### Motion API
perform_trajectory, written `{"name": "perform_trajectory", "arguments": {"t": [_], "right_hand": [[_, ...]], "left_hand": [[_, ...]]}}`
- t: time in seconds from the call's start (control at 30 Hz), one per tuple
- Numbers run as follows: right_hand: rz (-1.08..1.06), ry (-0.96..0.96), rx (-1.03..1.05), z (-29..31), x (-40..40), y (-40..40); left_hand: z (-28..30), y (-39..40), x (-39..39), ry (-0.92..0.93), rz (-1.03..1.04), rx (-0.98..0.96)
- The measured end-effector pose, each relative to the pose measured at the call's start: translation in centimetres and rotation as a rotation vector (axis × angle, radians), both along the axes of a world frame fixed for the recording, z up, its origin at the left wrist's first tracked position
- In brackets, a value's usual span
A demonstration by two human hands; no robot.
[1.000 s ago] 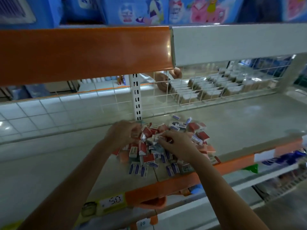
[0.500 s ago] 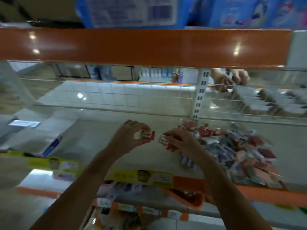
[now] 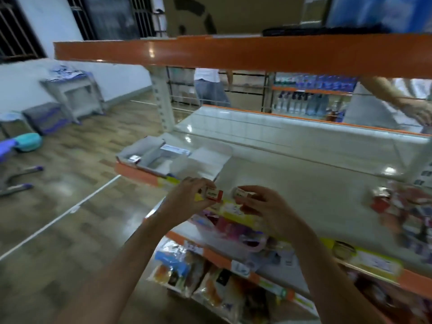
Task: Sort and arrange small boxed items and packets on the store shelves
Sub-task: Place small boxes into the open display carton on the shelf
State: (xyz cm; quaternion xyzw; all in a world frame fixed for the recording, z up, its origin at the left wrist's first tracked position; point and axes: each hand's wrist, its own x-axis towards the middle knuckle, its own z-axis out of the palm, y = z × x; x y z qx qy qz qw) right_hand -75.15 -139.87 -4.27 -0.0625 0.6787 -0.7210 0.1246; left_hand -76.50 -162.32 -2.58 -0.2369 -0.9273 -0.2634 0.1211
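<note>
My left hand pinches a small white and red box between thumb and fingers, just above the front edge of the grey shelf. Close to its right, my right hand grips a second small white box. A blurred pile of red, white and blue small boxes lies on the shelf at the far right. An open grey cardboard tray box sits at the shelf's left end, beyond my left hand.
An orange shelf beam crosses overhead. Packets hang on the lower shelves under my arms. Another person's arm reaches in from behind the shelf at right; a second person stands farther back. Stools and bins stand on the floor at left.
My view has swung left, so the pile now lies at the far right. Both hands lifted out of the pile, each with one small box, and moved left toward the shelf's end.
</note>
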Motion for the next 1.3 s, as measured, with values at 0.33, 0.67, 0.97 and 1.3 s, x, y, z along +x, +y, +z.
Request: {"name": "perform_trajectory", "arguments": {"t": [0.33, 0.67, 0.97, 1.3], "right_hand": [[0.097, 0.139, 0.208, 0.9, -7.1, -12.1], [0.211, 0.274, 0.360, 3.0, -20.8, -21.3], [0.259, 0.240, 0.449, 2.8, -28.3, -26.2], [0.164, 0.177, 0.675, 2.2, -31.1, -30.1]], "left_hand": [[-1.8, -12.7, -4.6, 0.012, 0.143, 0.037], [0.2, -21.4, -16.2, 0.084, 0.210, 0.043], [0.0, -26.7, -23.2, 0.054, 0.229, 0.014], [-1.3, -30.7, -31.1, 0.005, 0.024, 0.022]]}}
